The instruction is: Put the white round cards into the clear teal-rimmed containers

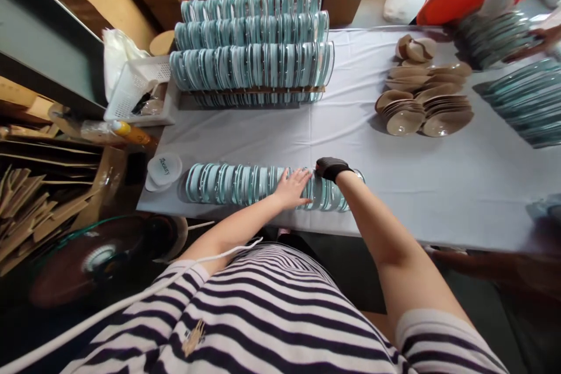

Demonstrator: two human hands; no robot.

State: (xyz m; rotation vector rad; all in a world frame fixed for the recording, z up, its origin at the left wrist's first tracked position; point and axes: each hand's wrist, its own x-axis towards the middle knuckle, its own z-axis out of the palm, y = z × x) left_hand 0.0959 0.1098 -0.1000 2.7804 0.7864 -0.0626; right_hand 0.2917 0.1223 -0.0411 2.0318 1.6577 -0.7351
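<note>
A long row of round glass lids (228, 184) stands on edge along the near side of the table, with whitish discs showing among them. My left hand (294, 188) is bare and lies across the row right of its middle, fingers spread on the rims. Just to its right, my right hand (333, 168) wears a dark glove and bends over the far rims. Its fingers are curled, and whatever they grip is hidden beneath the glove. Two flat white pieces (164, 169), the upper one printed with dark lettering, lie off the row's left end.
Tiered rows of similar glass (254, 67) fill a rack at the back. A white basket (140, 90) holds small items at left. Brown-tinted glass bowls (423, 99) are stacked at right. Another person's hand (546, 44) reaches toward more glass (495, 38). A fan (103, 260) stands lower left.
</note>
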